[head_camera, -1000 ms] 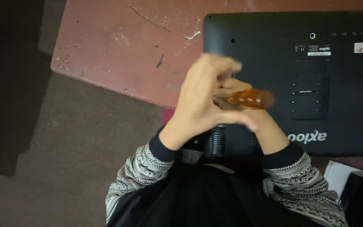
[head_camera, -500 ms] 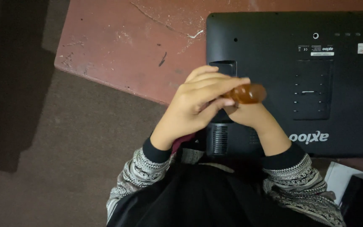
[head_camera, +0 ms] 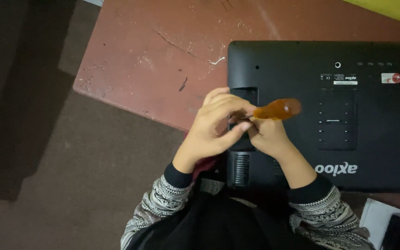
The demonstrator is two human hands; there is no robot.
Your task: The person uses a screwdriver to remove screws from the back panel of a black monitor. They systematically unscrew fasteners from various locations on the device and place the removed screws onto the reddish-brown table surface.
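Note:
A black flat monitor (head_camera: 348, 115) lies face down on a reddish-brown table (head_camera: 163, 60). Both my hands meet over its left part, above a recessed slot and a vent grille. My right hand (head_camera: 267, 136) grips a screwdriver with an amber translucent handle (head_camera: 278, 109); the handle points right and its tip is hidden under my fingers. My left hand (head_camera: 214, 127) curls over the tip end of the screwdriver, fingers closed around that spot. What lies under the fingers cannot be seen.
The table's scratched front edge runs diagonally at left, with dark floor (head_camera: 70, 162) below it. A white sheet and a dark object (head_camera: 390, 227) sit at the bottom right corner. A yellow strip (head_camera: 394, 11) shows at the top right.
Both hands have shifted slightly down and left over the monitor's back. The screwdriver handle now sticks out more to the right and my left fingers have closed lower over its tip.

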